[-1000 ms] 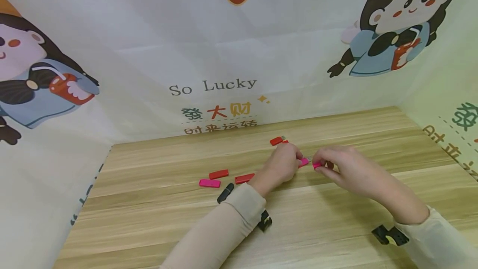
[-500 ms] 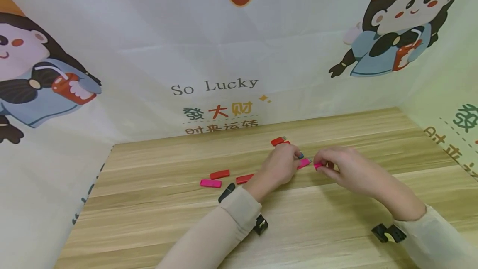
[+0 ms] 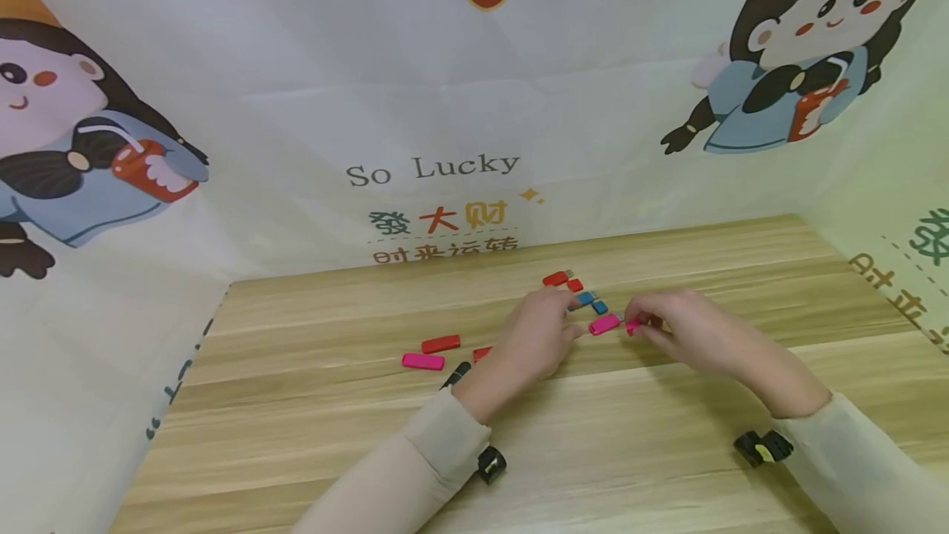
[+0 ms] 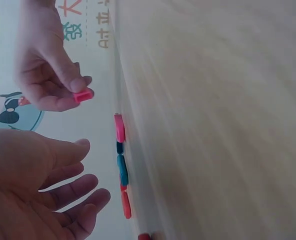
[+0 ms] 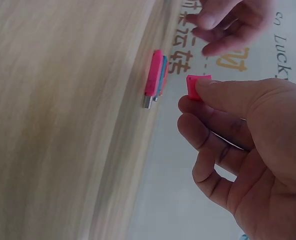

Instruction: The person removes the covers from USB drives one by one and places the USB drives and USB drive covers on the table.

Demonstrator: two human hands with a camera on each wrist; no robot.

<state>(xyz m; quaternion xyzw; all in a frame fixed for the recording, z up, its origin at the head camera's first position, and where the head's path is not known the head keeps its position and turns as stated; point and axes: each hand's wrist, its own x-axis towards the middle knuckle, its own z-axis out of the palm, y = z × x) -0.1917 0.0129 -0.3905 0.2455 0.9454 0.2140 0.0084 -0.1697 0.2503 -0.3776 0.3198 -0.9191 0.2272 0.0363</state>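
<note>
The right hand (image 3: 685,328) pinches a small pink cap (image 3: 632,325) between thumb and fingertip, a narrow grip held just above the desk (image 3: 667,452). The right wrist view shows the cap (image 5: 198,86) at the tip of the thumb, apart from the pink USB stick (image 5: 153,80), whose metal plug is bare. That stick (image 3: 605,324) lies flat on the desk at about 9 o'clock from the cap, just beside it. The left hand (image 3: 537,336) hovers at 9 o'clock from the stick with fingers relaxed and spread, its grip wide and holding nothing; the left wrist view shows the open palm (image 4: 38,190).

At 12 o'clock from the pink stick lie a blue stick (image 3: 586,298) and a blue cap (image 3: 600,306), with a red stick (image 3: 554,278) and a red cap (image 3: 574,285) just beyond. Well off at 9 o'clock lie another pink stick (image 3: 423,361), another red stick (image 3: 441,344) and a black stick (image 3: 455,372).
</note>
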